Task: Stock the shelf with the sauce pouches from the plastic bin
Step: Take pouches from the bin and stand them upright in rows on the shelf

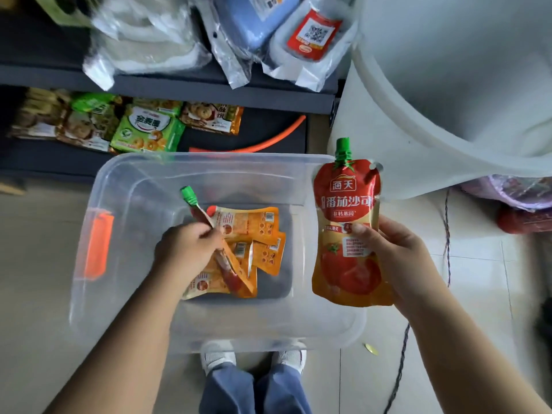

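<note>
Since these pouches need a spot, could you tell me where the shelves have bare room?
The lower shelf is bare right of the biscuit packets, around the orange tube. The upper shelf is crowded with wrapped goods.

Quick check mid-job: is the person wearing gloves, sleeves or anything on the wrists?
No gloves: the left hand and right hand are bare. The left forearm and right forearm are uncovered to the frame edge, with no sleeve showing. No watch, bracelet or ring is visible. Below, blue trousers and white shoes show.
</note>
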Tool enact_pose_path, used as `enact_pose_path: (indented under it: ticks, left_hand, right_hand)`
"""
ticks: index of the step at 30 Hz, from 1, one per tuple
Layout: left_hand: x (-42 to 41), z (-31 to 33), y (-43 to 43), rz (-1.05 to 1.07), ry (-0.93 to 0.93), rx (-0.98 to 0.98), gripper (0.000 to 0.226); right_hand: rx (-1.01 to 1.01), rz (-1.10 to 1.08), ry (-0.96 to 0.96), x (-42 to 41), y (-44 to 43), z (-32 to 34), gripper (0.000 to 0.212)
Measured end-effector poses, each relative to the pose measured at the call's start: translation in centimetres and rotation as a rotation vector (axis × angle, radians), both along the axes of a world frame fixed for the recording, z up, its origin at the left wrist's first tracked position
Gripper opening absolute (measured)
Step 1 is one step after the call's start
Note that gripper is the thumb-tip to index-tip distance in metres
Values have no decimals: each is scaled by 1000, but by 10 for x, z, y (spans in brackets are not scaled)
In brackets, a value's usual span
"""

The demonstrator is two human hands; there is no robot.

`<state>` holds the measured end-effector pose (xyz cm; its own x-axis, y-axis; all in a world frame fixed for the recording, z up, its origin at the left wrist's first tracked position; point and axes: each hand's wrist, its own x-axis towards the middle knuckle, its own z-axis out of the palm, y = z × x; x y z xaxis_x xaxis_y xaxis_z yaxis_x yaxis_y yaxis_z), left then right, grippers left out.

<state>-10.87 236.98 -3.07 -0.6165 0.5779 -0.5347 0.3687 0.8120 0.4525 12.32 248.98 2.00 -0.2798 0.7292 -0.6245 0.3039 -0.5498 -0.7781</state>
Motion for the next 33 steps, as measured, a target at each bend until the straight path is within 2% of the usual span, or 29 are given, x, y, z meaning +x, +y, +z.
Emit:
enact_pose_path:
  ticks: [2, 4, 7, 9, 13, 16, 20, 24, 27, 33]
  left_hand:
    - [-2, -31, -1, 22, -227, 3, 25]
    - [-2, -61, -4, 23, -334, -48, 27]
    - [-7, -87, -6, 221, -143, 28, 36]
    - [-13, -101, -8, 351, -30, 26, 46]
    - [-10, -135, -19, 387, -263, -178, 74]
    - [-13, -148, -19, 414, -277, -208, 82]
    - [-8, -138, -16, 513, -457, -38, 44]
    - [5, -101, -8, 394, -551, 70, 35]
    - [2, -44, 9, 336, -614, 151, 37]
    - [-20, 117, 34, 248, -483, 443, 16]
  right_hand:
    - [11, 24, -35, -5, 1, -1, 8]
    - [26, 40, -45, -8, 2, -6, 8]
    - [19, 62, -83, -8, 5, -14, 6]
    - [-11, 65, -69, -7, 6, -21, 13]
    - [-75, 107, 1, -10, 10, -26, 26]
    - [-92, 148, 64, -17, 10, -27, 27]
    - [-95, 183, 96, -26, 13, -23, 25]
    - [-115, 175, 136, -30, 16, -9, 30]
    - [-107, 181, 154, -33, 21, 18, 29]
    - [-85, 178, 253, -48, 33, 122, 32]
